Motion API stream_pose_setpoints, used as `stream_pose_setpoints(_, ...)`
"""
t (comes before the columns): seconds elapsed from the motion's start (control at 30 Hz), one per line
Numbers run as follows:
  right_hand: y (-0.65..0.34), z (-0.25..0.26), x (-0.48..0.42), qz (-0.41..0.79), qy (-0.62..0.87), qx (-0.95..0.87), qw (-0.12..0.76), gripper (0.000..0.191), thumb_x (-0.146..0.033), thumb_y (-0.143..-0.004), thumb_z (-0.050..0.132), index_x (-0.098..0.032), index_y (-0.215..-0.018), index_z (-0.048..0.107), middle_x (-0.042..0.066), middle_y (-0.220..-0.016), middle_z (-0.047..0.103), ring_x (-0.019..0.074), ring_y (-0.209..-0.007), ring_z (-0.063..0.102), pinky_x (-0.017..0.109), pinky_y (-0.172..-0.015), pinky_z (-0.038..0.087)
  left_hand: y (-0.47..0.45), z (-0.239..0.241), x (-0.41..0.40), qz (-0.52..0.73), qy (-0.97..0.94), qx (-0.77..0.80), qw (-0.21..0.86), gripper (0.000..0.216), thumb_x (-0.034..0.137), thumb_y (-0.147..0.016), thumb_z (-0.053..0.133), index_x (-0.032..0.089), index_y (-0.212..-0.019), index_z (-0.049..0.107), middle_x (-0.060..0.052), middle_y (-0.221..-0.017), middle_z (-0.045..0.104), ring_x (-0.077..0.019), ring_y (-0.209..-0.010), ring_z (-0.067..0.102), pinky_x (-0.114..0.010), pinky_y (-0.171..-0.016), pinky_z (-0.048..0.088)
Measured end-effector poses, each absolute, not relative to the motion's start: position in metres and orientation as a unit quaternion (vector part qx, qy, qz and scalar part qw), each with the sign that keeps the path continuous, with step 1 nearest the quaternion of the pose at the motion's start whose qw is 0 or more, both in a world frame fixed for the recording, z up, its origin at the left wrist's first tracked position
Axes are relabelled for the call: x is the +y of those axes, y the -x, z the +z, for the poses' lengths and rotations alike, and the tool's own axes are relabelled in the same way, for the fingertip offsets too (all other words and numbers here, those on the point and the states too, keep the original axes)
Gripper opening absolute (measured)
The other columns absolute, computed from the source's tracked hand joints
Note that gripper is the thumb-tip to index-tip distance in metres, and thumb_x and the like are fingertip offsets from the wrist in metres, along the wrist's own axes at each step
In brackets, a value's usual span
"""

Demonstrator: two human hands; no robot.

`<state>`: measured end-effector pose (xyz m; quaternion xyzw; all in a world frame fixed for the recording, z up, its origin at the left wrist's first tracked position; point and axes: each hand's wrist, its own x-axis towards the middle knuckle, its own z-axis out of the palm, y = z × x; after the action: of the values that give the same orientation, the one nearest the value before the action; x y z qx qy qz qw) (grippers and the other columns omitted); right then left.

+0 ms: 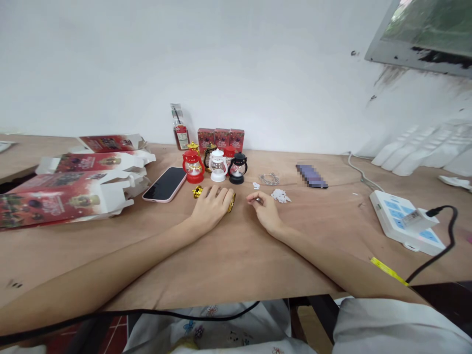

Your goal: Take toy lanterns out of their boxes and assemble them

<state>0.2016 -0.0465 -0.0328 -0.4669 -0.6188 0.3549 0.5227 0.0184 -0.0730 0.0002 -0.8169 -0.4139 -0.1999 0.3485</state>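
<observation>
My left hand [212, 209] is wrapped over a small gold lantern lying on its side, its middle hidden under my fingers. The gold lantern top [197, 191] sticks out on the left and the round gold base [232, 202] on the right. To the right, my right hand [267, 211] has thumb and fingers pinched together, and I cannot make out what is between them. Behind my hands stand a red lantern [193, 167], a white lantern [218, 166] and a black lantern [238, 168], with more lanterns behind. White paper tags [280, 195] and a silver chain pile [270, 179] lie beyond my right hand.
A phone [165, 185] lies left of the lanterns, near opened red cartons [81, 194]. Small red boxes [221, 139] and a bottle [179, 130] stand by the wall. Rightward are a pixelated dark item [311, 176], a power strip [405, 221] and white plastic shapes [424, 147].
</observation>
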Motion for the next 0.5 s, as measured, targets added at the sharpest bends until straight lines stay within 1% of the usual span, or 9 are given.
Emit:
stream_pose_setpoints(0.1, -0.2017, -0.0323, -0.0453, 0.356, 0.475, -0.593, 0.543, 0.010, -0.019, -0.070, 0.051, -0.019, -0.073, 0.061, 0.003, -0.077, 0.066, 0.0171, -0.077, 0.062, 0.036, -0.080, 0.049, -0.0185, 0.0002, -0.0728, -0.190, 0.813, -0.410, 0.368, 0.023, 0.009, -0.089, 0.039, 0.012, -0.098, 0.060, -0.011, -0.084, 0.064, -0.0245, -0.079, 0.056, -0.037, -0.070, 0.039)
stream_pose_setpoints(0.2, -0.2019, -0.0323, -0.0435, 0.353, 0.478, -0.582, 0.556, 0.009, -0.021, -0.069, 0.053, -0.018, -0.074, 0.060, 0.004, -0.079, 0.065, 0.0172, -0.079, 0.061, 0.036, -0.081, 0.048, -0.0185, 0.0003, -0.0728, -0.195, 0.814, -0.414, 0.358, 0.023, 0.009, -0.089, 0.040, 0.013, -0.098, 0.060, -0.011, -0.084, 0.063, -0.0243, -0.079, 0.056, -0.037, -0.069, 0.039)
stream_pose_setpoints(0.4, -0.2030, -0.0379, -0.0404, 0.343, 0.462, -0.593, 0.563, 0.011, -0.022, -0.069, 0.053, -0.019, -0.078, 0.059, 0.004, -0.084, 0.066, 0.0173, -0.083, 0.062, 0.036, -0.082, 0.049, -0.0188, 0.0002, -0.0725, -0.205, 0.818, -0.419, 0.337, 0.023, 0.009, -0.088, 0.040, 0.013, -0.099, 0.060, -0.011, -0.084, 0.063, -0.0243, -0.080, 0.056, -0.037, -0.070, 0.039)
stream_pose_setpoints(0.5, -0.2035, -0.0408, -0.0392, 0.343, 0.448, -0.600, 0.567, 0.012, -0.022, -0.069, 0.053, -0.020, -0.079, 0.060, 0.005, -0.088, 0.067, 0.0175, -0.087, 0.062, 0.037, -0.085, 0.048, -0.0193, 0.0007, -0.0727, -0.201, 0.817, -0.418, 0.341, 0.023, 0.009, -0.089, 0.039, 0.013, -0.099, 0.060, -0.011, -0.084, 0.063, -0.0240, -0.080, 0.056, -0.036, -0.069, 0.039)
